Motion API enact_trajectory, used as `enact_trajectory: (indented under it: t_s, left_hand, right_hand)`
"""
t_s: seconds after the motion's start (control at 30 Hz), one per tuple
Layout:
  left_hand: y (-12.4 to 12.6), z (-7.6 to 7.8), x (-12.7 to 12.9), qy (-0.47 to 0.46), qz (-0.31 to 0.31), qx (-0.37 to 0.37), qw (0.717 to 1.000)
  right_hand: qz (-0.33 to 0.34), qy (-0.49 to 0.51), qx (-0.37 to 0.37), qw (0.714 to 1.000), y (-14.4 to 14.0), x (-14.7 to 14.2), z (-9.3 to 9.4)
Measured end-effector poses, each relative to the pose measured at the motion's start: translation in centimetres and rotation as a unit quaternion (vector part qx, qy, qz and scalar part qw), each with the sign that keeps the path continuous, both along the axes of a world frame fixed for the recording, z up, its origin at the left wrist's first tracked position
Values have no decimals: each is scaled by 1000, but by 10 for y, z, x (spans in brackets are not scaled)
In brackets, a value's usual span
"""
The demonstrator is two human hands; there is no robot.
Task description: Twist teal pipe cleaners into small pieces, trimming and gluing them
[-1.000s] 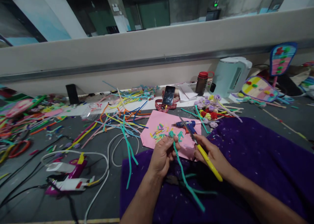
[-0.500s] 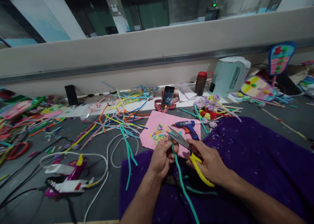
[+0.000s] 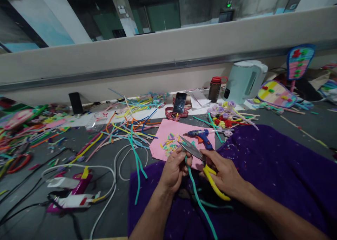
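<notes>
My left hand pinches the top end of a long teal pipe cleaner, which hangs down over the purple cloth on my lap. My right hand grips yellow-handled scissors; their blades point left and meet the pipe cleaner's tip beside my left fingers. Just beyond the hands lies a pink sheet strewn with several short coloured cut pieces, and a blue glue gun rests on it.
Loose coloured pipe cleaners sprawl left of the pink sheet. White cables and a pink-white device lie at the lower left. A phone, dark bottle, white kettle and small pipe-cleaner flowers stand farther back.
The scissors swung from pointing up and away to lying across, blades now at the pipe cleaner's tip by my left fingers. My left hand stayed nearly still.
</notes>
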State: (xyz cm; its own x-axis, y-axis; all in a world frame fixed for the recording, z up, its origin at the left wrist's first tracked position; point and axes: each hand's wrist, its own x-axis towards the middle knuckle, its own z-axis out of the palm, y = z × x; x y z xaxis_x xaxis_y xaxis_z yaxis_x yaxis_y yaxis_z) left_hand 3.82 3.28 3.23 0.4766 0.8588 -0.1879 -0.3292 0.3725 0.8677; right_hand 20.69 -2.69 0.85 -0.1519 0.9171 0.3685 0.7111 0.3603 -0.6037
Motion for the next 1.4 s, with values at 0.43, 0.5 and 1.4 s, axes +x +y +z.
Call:
enact_trajectory:
  t_s: [0.43, 0.5, 1.4]
  left_hand:
    - [0, -2, 0, -14, 5, -5, 1000]
    - [0, -2, 0, -13, 3, -6, 1000]
    - [-1, 1, 1, -19, 9, -20, 1000]
  right_hand:
    - [14, 8, 34, 999, 3, 2, -12]
    - [16, 7, 38, 999, 3, 2, -12]
    - [15, -3, 57, 998, 3, 2, -12]
